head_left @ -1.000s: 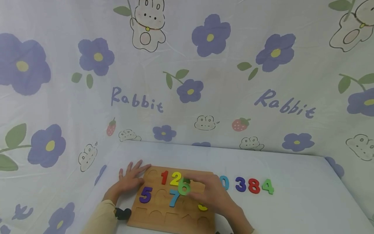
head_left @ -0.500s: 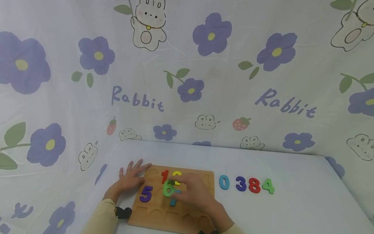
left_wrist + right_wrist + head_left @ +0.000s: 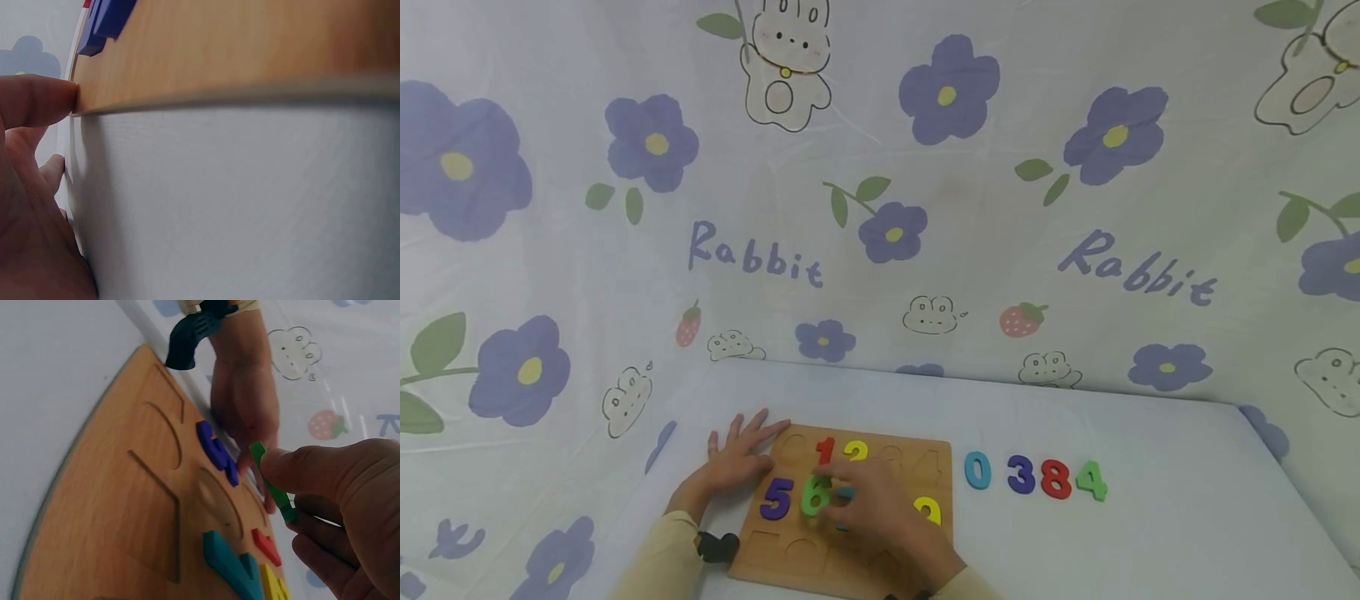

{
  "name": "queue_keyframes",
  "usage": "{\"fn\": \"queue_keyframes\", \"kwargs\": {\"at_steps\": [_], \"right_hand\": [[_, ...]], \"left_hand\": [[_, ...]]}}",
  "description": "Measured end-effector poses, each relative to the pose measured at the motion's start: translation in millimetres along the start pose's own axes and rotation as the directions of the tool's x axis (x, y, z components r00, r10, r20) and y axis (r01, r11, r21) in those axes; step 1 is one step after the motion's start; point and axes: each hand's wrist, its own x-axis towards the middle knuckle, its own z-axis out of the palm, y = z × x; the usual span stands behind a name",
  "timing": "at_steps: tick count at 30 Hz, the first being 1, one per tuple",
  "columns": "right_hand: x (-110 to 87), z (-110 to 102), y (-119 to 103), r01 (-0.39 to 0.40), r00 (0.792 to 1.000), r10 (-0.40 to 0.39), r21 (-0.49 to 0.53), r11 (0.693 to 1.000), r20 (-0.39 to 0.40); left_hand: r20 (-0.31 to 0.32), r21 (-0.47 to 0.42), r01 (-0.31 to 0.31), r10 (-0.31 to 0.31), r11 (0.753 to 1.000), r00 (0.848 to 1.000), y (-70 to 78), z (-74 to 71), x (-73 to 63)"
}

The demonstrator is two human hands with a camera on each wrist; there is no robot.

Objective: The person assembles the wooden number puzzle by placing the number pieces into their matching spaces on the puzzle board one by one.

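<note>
A wooden number puzzle board (image 3: 767, 567) lies on the white table. My right hand (image 3: 876, 500) is over its middle row and pinches a green number 6 (image 3: 274, 484) between thumb and fingers. In the right wrist view the 6 stands edge-on above the board, near an unfilled recess (image 3: 219, 500). My left hand (image 3: 730, 467) lies at the board's left edge with fingers spread, its thumb (image 3: 47, 100) touching the edge. On the board are a purple 5 (image 3: 777, 500), red 1 (image 3: 825, 451), yellow 2 (image 3: 856, 451), blue 7 (image 3: 231, 565) and a partly hidden yellow 9 (image 3: 929, 509).
Right of the board, a blue 0 (image 3: 977, 471), purple 3 (image 3: 1022, 474), red 8 (image 3: 1056, 479) and green 4 (image 3: 1092, 481) lie in a row on the table (image 3: 1187, 517). A rabbit-and-flower cloth (image 3: 970, 225) hangs behind.
My right hand has carried the green 6 leftward across the board, from near the 2 past the 7 to beside the 5. The left hand has stayed in place.
</note>
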Motion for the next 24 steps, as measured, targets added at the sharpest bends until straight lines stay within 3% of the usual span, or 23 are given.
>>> {"fn": "queue_keyframes", "kwargs": {"at_steps": [7, 15, 24], "right_hand": [[6.7, 17.9, 9.3, -0.036, 0.998, 0.041, -0.084, 0.996, 0.054], [8.3, 28.3, 11.0, -0.069, 0.994, 0.079, -0.127, 0.990, 0.079], [9.3, 30.3, 10.9, -0.038, 0.996, 0.052, -0.164, 0.986, 0.077]], "left_hand": [[-0.046, -0.016, -0.047, 0.046, 0.999, 0.998, -3.8, 4.3, 0.3], [-0.047, 0.005, -0.041, 0.041, 0.999, 0.998, -15.2, 9.8, 8.6], [-0.043, -0.032, -0.059, 0.057, 0.998, 0.997, -11.0, 6.2, 4.1]]}}
